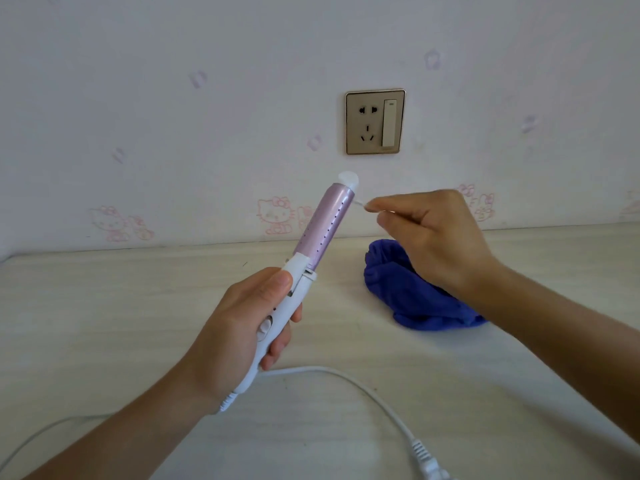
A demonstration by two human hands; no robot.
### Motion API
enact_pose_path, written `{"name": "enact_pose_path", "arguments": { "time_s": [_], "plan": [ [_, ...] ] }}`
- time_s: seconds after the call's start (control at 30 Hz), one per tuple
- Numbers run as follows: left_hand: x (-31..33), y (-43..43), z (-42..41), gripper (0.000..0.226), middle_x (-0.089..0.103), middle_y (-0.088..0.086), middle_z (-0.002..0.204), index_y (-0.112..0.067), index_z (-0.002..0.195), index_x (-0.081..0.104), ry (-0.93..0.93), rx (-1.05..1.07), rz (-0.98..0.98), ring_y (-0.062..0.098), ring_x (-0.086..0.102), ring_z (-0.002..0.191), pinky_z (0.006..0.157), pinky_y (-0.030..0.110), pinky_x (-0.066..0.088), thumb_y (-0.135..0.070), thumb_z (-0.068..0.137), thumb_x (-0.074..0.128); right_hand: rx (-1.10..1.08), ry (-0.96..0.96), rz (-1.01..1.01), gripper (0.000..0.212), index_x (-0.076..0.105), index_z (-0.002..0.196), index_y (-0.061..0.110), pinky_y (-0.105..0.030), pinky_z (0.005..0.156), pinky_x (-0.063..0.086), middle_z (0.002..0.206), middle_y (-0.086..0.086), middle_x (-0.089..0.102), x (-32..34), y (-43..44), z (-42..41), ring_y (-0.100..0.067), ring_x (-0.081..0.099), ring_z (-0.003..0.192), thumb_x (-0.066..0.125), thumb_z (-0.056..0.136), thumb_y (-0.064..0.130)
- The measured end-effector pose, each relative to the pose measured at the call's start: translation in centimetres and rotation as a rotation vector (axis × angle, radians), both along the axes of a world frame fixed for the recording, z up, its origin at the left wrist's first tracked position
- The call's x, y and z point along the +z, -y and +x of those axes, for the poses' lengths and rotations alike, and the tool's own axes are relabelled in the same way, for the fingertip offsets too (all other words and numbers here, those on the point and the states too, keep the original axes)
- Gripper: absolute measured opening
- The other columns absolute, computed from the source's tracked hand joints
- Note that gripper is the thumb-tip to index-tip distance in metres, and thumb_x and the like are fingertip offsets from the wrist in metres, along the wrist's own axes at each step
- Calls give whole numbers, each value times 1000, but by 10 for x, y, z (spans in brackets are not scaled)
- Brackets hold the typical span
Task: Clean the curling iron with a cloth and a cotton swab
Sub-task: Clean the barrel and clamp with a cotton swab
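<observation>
Surface: pale wood-grain desk (104,323), butted against a white wall (173,116) printed with faint pink cartoon cats (277,216). A brass-coloured socket plate (375,121) with one rocker switch sits on the wall, right of centre. A white cord (363,389) loops across the near desk from lower left to a plug (427,460) at the bottom edge, right of centre. Left hand (239,327): grip closed round the white handle of the curling iron (322,230), thumb laid up the handle's left side, fingers wrapped behind. The iron is held off the desk, tilted up and to the right; its lilac barrel with rows of small holes ends in a white cap (348,179). Right hand (433,237): grip narrow, thumb and forefinger pinching a cotton swab (360,203), the other fingers curled. The swab points left; its tip meets the barrel's right edge just below the cap, apparently touching. Blue cloth (398,296): crumpled on the desk below and behind the right hand, partly hidden by the wrist, apart from both grips.
</observation>
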State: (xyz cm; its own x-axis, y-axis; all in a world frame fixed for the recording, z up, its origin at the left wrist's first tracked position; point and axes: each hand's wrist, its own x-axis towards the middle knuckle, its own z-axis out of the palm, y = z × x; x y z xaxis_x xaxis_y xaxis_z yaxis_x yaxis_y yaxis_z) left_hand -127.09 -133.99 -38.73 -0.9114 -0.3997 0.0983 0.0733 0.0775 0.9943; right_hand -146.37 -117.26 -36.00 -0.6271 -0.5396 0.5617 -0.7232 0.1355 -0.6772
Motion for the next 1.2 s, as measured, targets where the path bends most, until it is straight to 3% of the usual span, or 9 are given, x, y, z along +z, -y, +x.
{"name": "enact_pose_path", "arguments": {
  "time_s": [0.13,0.3,0.4,0.47,0.6,0.67,0.8,1.03,1.2],
  "plan": [
    [3,1,-2,55,58,14,78,13,95,54,-53,-8,28,19,41,45,41,25,32,-42,90,50,206,-153,133,22,80,114,11,-7,59,41,55,26,57,-19,9,32,4,58,55,63,100,10],
    [0,9,1,66,54,21,83,18,106,54,-33,0,84,23,40,45,42,27,32,-45,89,50,182,-51,76,21,80,114,10,-10,58,44,50,19,56,-26,12,25,-3,55,50,64,100,9],
    [-2,9,-1,69,56,20,82,17,117,55,-22,-50,189,21,41,44,41,25,33,-46,90,51,151,8,71,21,80,115,14,-38,76,56,70,-9,74,-23,10,22,-26,69,69,65,101,9],
    [0,11,0,66,58,17,82,10,120,60,-29,-137,312,17,43,43,39,23,33,-48,91,51,145,30,72,21,80,115,15,-42,75,54,72,-16,72,-23,10,24,-34,68,72,65,101,10],
    [6,19,5,59,59,16,81,1,117,69,-86,-338,615,12,44,43,37,22,34,-48,98,44,159,77,53,20,81,112,17,-36,58,49,57,-6,61,-22,10,22,-26,50,52,66,101,10],
    [9,26,5,59,59,16,79,3,119,61,-125,-431,796,12,38,44,38,23,36,-48,103,35,168,94,39,21,81,110,19,-26,51,38,52,4,50,-23,9,20,-10,39,47,65,101,9],
    [11,33,5,61,58,13,72,-3,116,46,-169,-551,1025,11,35,45,39,22,38,-57,106,19,185,121,21,21,81,107,19,-18,48,31,53,1,46,-22,9,23,-6,35,47,65,101,8],
    [12,31,5,70,39,4,67,-4,117,45,-181,-683,1053,12,37,43,38,21,40,-61,104,6,170,103,45,19,82,107,21,-18,53,38,52,-2,51,-23,10,25,-7,42,49,67,100,11],
    [13,32,5,69,46,9,63,-4,113,46,-170,-677,1043,13,37,42,37,22,40,-60,104,7,177,110,49,19,82,108,22,-18,52,39,49,8,48,-27,10,23,-6,41,48,68,100,12]
  ]
}}
